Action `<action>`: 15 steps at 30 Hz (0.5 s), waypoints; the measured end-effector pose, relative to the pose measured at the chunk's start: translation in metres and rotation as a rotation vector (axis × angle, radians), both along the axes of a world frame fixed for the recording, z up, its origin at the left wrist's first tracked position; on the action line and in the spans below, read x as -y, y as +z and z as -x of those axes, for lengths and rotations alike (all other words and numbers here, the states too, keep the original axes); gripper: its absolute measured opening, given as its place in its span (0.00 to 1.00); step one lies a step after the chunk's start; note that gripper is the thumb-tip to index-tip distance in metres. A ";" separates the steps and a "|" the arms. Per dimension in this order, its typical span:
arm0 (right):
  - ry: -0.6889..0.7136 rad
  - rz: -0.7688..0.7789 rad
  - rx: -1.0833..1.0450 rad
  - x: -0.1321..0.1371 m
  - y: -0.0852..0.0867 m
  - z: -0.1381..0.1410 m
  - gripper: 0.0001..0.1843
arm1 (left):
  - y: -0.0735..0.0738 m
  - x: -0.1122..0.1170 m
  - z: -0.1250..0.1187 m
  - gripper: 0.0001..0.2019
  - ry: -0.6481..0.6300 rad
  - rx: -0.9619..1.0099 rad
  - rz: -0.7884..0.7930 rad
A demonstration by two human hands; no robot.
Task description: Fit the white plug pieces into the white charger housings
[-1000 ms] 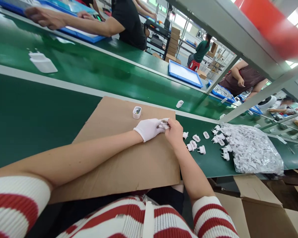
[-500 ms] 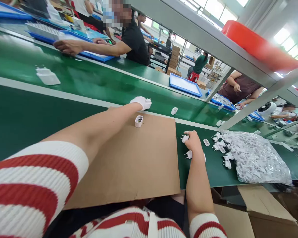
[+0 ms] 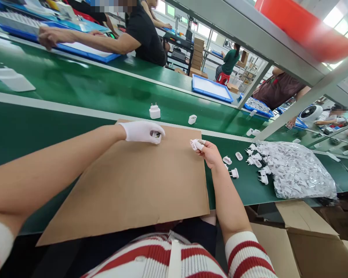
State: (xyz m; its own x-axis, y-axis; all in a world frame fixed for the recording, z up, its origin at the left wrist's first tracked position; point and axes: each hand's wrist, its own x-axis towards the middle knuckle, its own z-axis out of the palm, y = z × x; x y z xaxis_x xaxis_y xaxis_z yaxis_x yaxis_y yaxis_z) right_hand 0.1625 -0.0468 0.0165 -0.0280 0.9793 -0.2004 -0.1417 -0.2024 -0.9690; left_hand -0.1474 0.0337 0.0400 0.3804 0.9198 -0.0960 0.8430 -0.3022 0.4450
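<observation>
My left hand, in a white glove, is closed around a white charger housing whose open end shows parts inside. It is over the far side of a cardboard sheet. My right hand, with white covers on fingertips, pinches a white plug cap with metal pins above the sheet's right edge. A gap separates the two pieces. Just beyond, on the green belt, stand a charger with its pins up and an open housing. Loose plug caps lie to the right of my right forearm.
A clear bag full of white plug caps lies at the right, with more caps beside it. Another charger is at the far left of the belt. A metal shelf frame crosses the right side. Co-workers sit across the belt.
My left hand has let go of a charger on the belt and taken the open housing from the cardboard. My right hand has lifted a plug cap and brought it leftward to the sheet.
</observation>
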 end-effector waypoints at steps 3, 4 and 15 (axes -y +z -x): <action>-0.045 -0.108 0.069 0.001 -0.007 0.013 0.25 | -0.018 0.014 -0.030 0.18 -0.083 0.011 -0.003; -0.072 -0.155 0.116 0.001 -0.010 0.018 0.24 | -0.024 0.020 -0.041 0.19 -0.073 0.042 -0.017; 0.074 -0.741 1.012 0.002 -0.023 0.038 0.17 | -0.060 0.055 -0.097 0.20 0.153 0.417 0.021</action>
State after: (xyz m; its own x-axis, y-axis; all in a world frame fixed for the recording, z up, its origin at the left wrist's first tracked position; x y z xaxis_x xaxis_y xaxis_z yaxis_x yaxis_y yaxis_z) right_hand 0.1248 -0.0487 -0.0061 -0.2429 0.8682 0.4327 0.7187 0.4607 -0.5207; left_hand -0.0503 -0.0210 -0.0197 0.2503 0.9680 0.0173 0.6241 -0.1749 0.7615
